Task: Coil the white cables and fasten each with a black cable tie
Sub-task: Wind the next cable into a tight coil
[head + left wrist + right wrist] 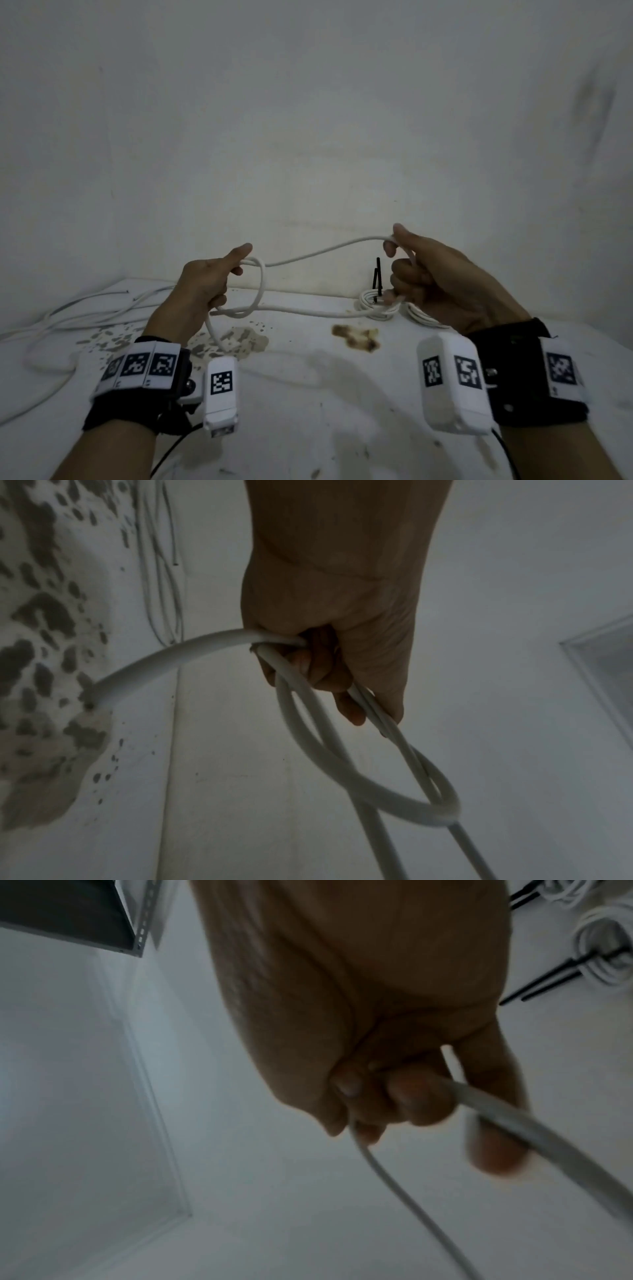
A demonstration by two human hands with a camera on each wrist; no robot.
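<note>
A white cable [322, 251] stretches in the air between my two hands above the white table [308, 394]. My left hand [212, 281] grips a small loop of this cable [359, 772], fingers curled round several strands. My right hand [411, 263] pinches the same cable [507, 1115] between thumb and forefinger, higher and to the right. Behind my right hand lie two coiled white cables [378, 305] on the table, with black cable ties [377, 279] sticking up from them. In the right wrist view a tied coil [606, 947] with its black ties [555, 974] shows at the upper right.
Loose white cables [68, 325] sprawl over the left side of the table. Brown stains [356, 337] and chipped patches [236, 337] mark the surface. A white wall [308, 137] closes the back and left. A shelf edge [137, 934] shows in the right wrist view.
</note>
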